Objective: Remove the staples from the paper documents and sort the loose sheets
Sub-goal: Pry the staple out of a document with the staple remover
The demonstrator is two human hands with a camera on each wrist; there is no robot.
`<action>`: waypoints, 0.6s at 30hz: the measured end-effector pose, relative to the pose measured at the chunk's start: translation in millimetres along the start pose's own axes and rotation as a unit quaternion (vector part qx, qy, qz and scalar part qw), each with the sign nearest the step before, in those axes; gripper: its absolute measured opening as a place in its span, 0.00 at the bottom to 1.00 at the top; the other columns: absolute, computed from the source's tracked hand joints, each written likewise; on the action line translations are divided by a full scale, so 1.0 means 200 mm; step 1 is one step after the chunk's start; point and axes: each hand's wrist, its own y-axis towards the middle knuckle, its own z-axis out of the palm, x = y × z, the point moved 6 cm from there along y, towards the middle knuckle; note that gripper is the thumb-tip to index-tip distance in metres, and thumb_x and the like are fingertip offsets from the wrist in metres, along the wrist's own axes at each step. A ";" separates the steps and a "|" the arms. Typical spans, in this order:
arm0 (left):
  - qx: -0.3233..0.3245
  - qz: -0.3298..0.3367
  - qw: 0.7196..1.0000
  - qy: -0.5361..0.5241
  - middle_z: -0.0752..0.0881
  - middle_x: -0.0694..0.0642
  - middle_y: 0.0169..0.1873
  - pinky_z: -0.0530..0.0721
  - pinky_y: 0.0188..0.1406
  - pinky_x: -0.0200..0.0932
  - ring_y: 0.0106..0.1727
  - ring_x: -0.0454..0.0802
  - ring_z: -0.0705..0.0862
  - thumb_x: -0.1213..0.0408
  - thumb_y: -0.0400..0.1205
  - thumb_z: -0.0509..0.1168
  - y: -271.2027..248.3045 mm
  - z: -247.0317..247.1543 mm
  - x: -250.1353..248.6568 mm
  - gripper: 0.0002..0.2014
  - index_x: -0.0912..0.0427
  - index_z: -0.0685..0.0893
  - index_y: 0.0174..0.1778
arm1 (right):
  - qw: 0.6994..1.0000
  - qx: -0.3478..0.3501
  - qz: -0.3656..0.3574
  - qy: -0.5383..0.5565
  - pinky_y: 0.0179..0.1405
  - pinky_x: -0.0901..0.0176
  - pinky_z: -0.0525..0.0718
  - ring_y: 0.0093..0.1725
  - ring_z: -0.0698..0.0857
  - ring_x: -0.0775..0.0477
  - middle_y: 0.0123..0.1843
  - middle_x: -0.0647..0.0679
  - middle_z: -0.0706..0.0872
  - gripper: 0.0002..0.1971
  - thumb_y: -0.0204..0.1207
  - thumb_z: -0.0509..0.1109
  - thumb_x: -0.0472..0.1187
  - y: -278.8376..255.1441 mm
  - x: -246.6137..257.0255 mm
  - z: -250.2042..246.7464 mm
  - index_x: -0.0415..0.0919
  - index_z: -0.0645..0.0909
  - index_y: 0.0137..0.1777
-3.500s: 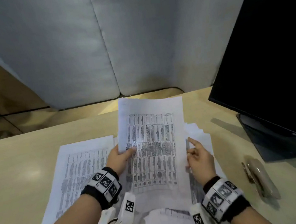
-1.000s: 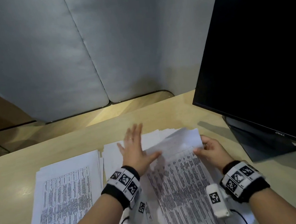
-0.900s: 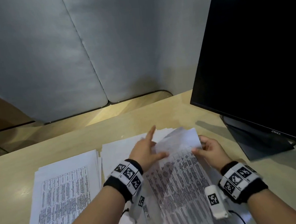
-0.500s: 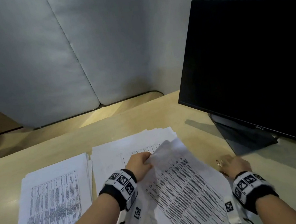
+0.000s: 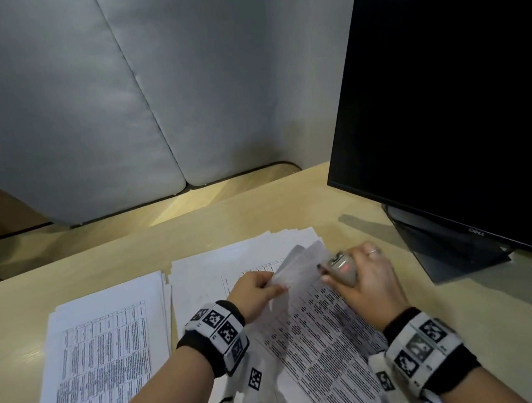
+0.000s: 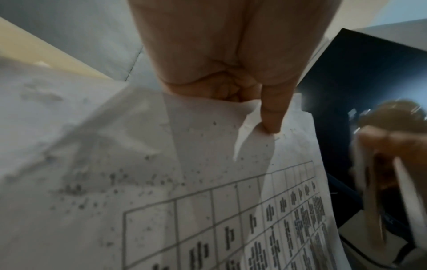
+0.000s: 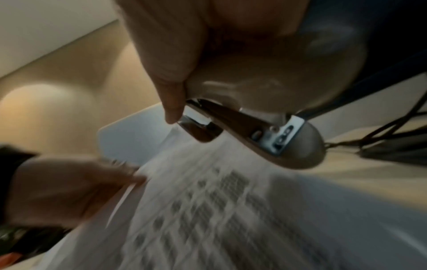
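Note:
A stapled document (image 5: 318,333) printed with tables lies tilted on top of a spread of white sheets. My left hand (image 5: 255,292) pinches its top corner (image 6: 258,126) and lifts it off the desk. My right hand (image 5: 364,276) grips a beige staple remover (image 5: 342,267) and holds it at that raised corner. In the right wrist view the staple remover (image 7: 254,117) has its metal jaws parted just above the paper's edge. No staple shows clearly in any view.
A second stack of printed sheets (image 5: 106,349) lies to the left on the wooden desk (image 5: 259,212). A black monitor (image 5: 455,109) on its stand (image 5: 443,248) is close on the right. Grey partition panels (image 5: 116,102) close off the back.
My right hand let go of the document's corner, reached right to the staple remover, and came back to the corner with it. My left hand went from flat to pinching the corner.

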 end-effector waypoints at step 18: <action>-0.010 0.006 0.999 -0.046 0.79 0.60 0.30 0.71 0.32 0.42 0.30 0.51 0.75 0.59 0.78 0.68 -0.02 0.00 -0.05 0.15 0.71 0.86 0.39 | 0.993 0.090 -0.001 0.075 0.48 0.55 0.78 0.52 0.82 0.44 0.50 0.47 0.84 0.18 0.71 0.74 0.51 0.01 0.05 0.29 0.44 0.75 0.54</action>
